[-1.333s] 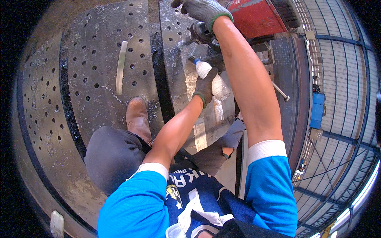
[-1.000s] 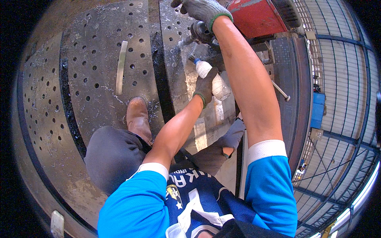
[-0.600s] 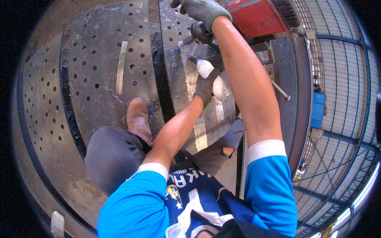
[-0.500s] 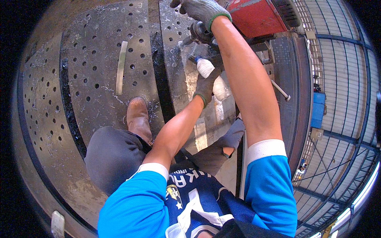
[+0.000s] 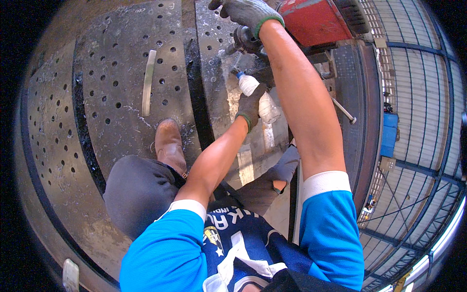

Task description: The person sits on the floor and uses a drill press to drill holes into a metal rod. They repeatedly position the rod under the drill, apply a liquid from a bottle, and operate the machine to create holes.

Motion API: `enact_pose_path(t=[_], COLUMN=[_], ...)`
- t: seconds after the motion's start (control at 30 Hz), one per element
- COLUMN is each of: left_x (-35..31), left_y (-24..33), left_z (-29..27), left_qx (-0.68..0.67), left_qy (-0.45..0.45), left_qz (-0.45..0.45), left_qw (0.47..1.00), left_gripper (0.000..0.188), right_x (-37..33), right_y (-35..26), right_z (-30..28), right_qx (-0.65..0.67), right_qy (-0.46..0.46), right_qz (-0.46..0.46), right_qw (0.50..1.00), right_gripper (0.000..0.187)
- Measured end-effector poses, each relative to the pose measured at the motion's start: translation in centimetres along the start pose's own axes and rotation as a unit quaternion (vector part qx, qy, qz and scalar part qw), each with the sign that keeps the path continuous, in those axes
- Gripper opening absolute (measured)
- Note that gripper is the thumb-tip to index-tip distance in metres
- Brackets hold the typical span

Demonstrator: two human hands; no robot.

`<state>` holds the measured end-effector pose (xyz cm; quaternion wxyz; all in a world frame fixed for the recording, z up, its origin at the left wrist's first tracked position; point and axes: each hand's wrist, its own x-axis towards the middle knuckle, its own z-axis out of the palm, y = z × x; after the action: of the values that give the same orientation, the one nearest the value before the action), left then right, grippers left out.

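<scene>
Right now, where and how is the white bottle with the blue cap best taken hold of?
Probably around the middle of the white bottle, where the left hand holds it, coming from the person's left. Its rounded body slants across the view, with the blue cap toward the upper left, and the right forearm fills the other side.

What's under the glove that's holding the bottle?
The left hand is wrapped around the middle of the bottle. Its blue cap and whitish lower part show; what the glove covers can't be seen.
</scene>
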<state>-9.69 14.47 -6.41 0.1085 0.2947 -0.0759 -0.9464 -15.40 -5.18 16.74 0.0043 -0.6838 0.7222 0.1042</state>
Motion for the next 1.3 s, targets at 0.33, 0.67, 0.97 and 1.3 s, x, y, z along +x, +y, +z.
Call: enact_pose_path(t=[0.33,0.67,0.97,1.3], left_x=[-0.8,-0.7,-1.5,-0.3], left_y=[1.1,0.7,1.0,0.6], left_z=[0.7,0.6,0.7,-0.7], left_qx=[0.005,0.058,0.102,0.158], left_qy=[0.022,-0.005,0.0,0.009], left_qz=[-0.028,0.053,0.087,0.043], left_qw=[0.999,0.997,0.991,0.987], left_gripper=[0.066,0.075,0.074,0.067], right_x=[-0.1,-0.3,0.1,0.1], right_y=[-0.4,-0.7,-0.1,0.3], right_z=[-0.3,-0.6,0.1,1.1], right_qx=[-0.004,0.013,0.04,0.008], right_qy=[0.024,0.012,-0.006,0.038], right_qz=[-0.023,-0.016,0.004,-0.022], right_qw=[0.999,1.0,0.999,0.999], right_gripper=[0.081,0.09,0.083,0.079])
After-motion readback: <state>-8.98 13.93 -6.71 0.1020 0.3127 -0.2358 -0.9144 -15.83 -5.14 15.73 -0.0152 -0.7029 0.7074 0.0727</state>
